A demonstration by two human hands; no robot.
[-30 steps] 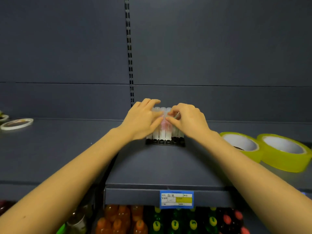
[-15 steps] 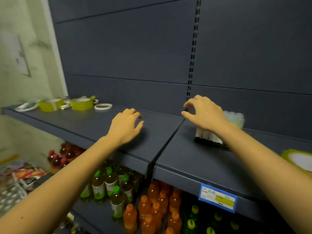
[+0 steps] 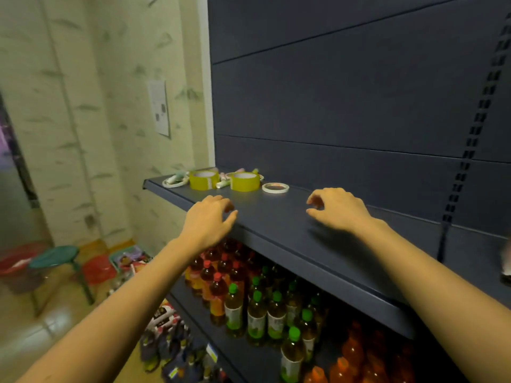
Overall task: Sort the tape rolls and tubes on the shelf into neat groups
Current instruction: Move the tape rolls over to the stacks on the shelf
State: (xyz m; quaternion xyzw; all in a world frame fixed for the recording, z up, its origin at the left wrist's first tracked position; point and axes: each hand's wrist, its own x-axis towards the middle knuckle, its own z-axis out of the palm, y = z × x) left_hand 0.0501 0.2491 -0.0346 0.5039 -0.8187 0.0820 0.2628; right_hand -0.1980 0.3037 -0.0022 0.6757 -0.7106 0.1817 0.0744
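A dark blue shelf (image 3: 318, 244) runs across the middle of the frame, and a pale leafy wall (image 3: 96, 106) is on the left. Both hands are over the shelf and hold nothing. The left hand (image 3: 208, 219) is at the front edge with its fingers a little bent and close together. The right hand (image 3: 338, 210) has loosely curled fingers and its thumb apart. Behind them, near the shelf's left end, sit the left yellow tape roll (image 3: 204, 179), the right yellow tape roll (image 3: 245, 181), a thin white tape ring (image 3: 275, 187) and small tubes (image 3: 224, 184). Drink bottles (image 3: 257, 313) stand below.
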